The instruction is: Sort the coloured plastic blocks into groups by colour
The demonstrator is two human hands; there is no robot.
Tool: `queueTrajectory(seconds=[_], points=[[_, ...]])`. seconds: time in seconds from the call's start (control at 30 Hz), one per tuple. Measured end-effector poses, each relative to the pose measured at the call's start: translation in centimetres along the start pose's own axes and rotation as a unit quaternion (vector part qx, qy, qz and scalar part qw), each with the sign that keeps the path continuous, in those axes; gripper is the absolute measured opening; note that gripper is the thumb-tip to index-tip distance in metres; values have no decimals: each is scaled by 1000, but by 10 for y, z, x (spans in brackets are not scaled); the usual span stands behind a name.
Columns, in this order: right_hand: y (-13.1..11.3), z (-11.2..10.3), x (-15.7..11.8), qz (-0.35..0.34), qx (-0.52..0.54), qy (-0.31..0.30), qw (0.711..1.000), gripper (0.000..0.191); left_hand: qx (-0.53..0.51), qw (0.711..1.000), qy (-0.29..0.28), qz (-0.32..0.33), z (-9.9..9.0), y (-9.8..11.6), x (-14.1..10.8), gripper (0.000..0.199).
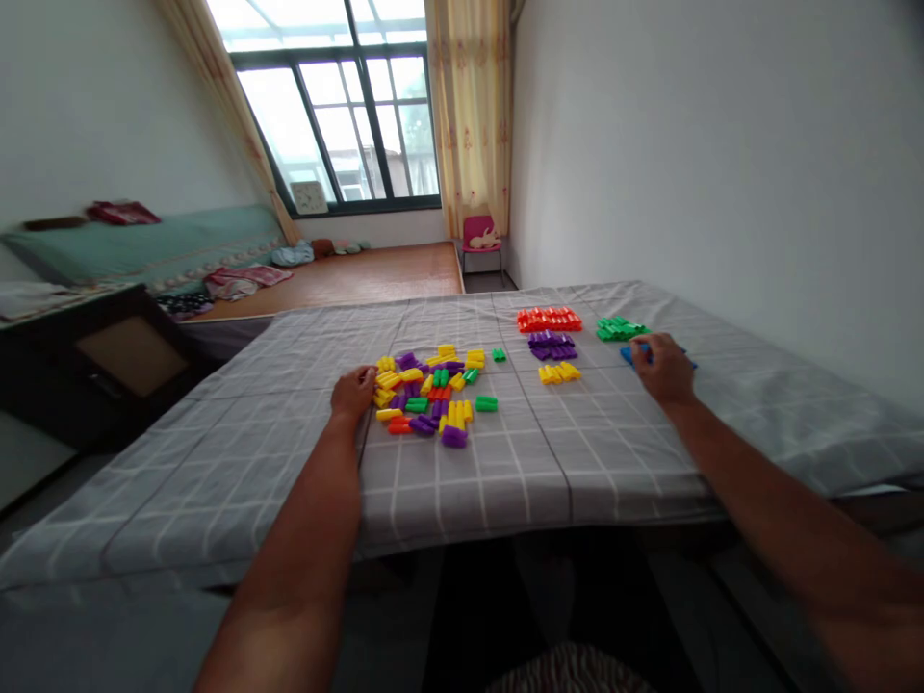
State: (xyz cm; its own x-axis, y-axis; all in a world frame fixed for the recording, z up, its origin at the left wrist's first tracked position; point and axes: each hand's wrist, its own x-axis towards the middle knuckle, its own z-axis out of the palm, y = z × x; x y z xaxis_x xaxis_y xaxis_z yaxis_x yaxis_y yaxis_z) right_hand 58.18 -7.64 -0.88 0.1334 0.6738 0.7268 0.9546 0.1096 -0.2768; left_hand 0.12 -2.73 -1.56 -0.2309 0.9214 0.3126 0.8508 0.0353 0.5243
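Note:
My left hand [353,392] rests at the left edge of a mixed pile of small plastic pieces, its fingers curled beside a yellow piece [385,379]. Whether anything is in them is hidden. The pile mixes yellow, purple, green and orange-red, with a purple piece [454,437] at its near edge. On the right, my right hand [660,368] is over a group of blue pieces [627,355] and partly covers it. Its fingers are closed, and what they hold, if anything, does not show.
Sorted groups lie near my right hand: orange-red pieces [549,320], purple pieces [552,346], yellow pieces [559,372] and green pieces [621,329]. A grey checked cloth [289,462] covers the table. A white wall [757,173] runs along the right; a dark cabinet [93,356] stands left.

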Motion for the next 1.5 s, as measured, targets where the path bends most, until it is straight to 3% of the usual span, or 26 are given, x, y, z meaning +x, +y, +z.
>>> queueTrajectory(seconds=[0.1, 0.3, 0.4, 0.5, 0.67, 0.83, 1.1, 1.27, 1.43, 1.5], points=[[-54, 13, 1, -90, 87, -120, 985, 28, -8, 1000, -4, 1, 3, -1, 1, 41], [-161, 56, 6, -191, 212, -320, 904, 25, -11, 1000, 3, 10, 3, -2, 0, 41], [-200, 78, 11, -192, 198, -350, 895, 21, -1, 1000, 2, 12, 1, 0, -2, 41], [-223, 96, 11, -191, 179, -349, 900, 25, -5, 1000, -3, 8, -1, 1, -2, 40], [-225, 111, -1, -189, 204, -332, 901, 26, -12, 1000, -13, 3, 3, -1, 1, 40], [-213, 108, -8, -199, 225, -311, 902, 34, -6, 1000, -8, 1, 9, -5, 8, 38], [-213, 106, -7, -267, 161, -300, 901, 24, 5, 1000, -10, 11, 5, 0, 5, 39], [-211, 106, -10, -258, 158, -299, 905, 29, 29, 999, 0, 17, 1, 9, 0, 38], [-212, 101, -8, -229, 199, -230, 925, 38, 29, 998, 24, 46, -2, 18, -3, 37], [-216, 97, -7, -255, 229, -217, 914, 35, 31, 998, 21, 44, -2, 18, -3, 37]])
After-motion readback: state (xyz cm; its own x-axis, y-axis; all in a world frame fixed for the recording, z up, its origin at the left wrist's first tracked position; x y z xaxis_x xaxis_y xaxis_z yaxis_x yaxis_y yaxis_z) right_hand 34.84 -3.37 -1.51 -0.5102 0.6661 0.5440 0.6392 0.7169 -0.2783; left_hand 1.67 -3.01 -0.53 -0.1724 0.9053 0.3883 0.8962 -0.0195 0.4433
